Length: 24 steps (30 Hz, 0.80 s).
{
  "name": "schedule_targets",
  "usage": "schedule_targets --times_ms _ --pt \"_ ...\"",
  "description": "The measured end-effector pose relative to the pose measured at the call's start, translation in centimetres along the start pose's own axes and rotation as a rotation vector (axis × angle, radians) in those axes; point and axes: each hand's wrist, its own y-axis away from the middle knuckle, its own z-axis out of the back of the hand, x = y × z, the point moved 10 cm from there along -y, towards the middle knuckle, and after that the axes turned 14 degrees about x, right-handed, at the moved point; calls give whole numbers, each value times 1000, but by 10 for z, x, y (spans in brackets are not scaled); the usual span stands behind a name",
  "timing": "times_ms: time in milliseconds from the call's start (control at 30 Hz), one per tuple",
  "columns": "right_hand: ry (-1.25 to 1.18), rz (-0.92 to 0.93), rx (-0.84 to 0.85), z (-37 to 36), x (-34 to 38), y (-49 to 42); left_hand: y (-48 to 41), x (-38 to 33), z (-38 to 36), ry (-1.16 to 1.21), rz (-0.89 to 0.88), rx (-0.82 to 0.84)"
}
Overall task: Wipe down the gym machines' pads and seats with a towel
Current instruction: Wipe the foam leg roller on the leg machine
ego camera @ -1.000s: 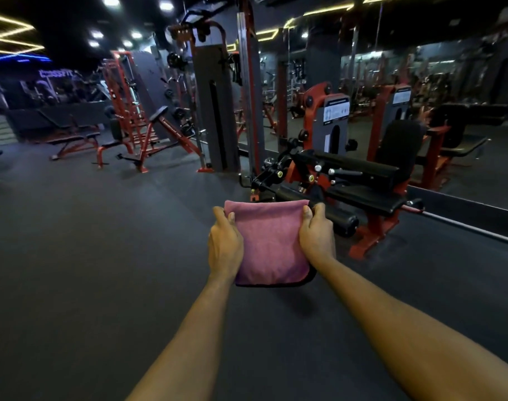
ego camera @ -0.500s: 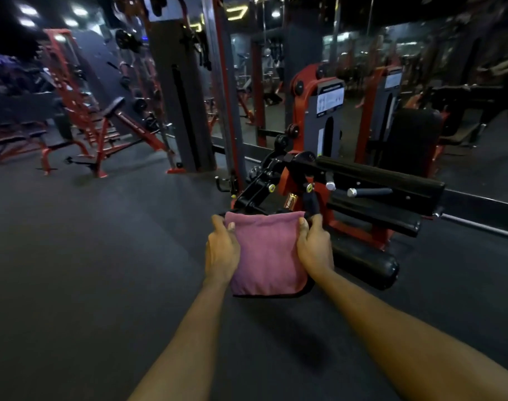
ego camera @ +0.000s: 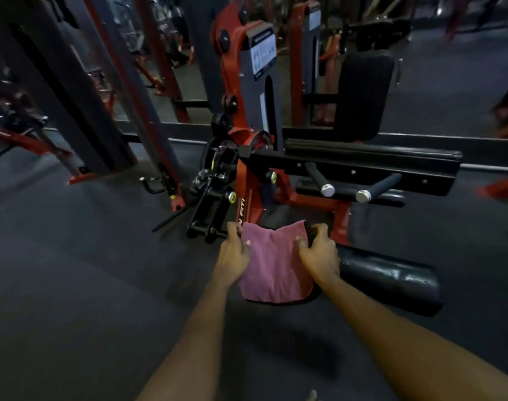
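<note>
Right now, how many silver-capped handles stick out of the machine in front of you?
2. The left handle juts out below the long black pad; the right handle sits beside it. Others on the far side may be hidden.

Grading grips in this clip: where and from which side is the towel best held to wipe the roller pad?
By its two upper side edges, reached from the near side and above. The towel hangs flat and folded at the left end of the pad, so the left hand and right hand at opposite edges probably keep it spread over the round surface.
</note>
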Motion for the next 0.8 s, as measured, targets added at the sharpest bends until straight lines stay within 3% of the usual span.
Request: schedule_targets --times_ms 200,367,500,567,733,800 --pt "-62 -19 29 -19 -3 -78 -104 14 -1 -71 -85 47" --pt "-148 -112 -49 -10 -12 -106 -154 16 -14 -59 -142 208" --pt "-333 -191 78 -25 -14 -120 -195 14 -3 -18 -248 212" --pt "-399 -170 70 -36 1 -124 -216 13 15 15 -271 198" --pt "-281 21 101 -62 80 -147 -262 26 62 -6 -242 257" --pt "-286 66 138 -64 116 -159 -278 23 79 -18 -305 310"
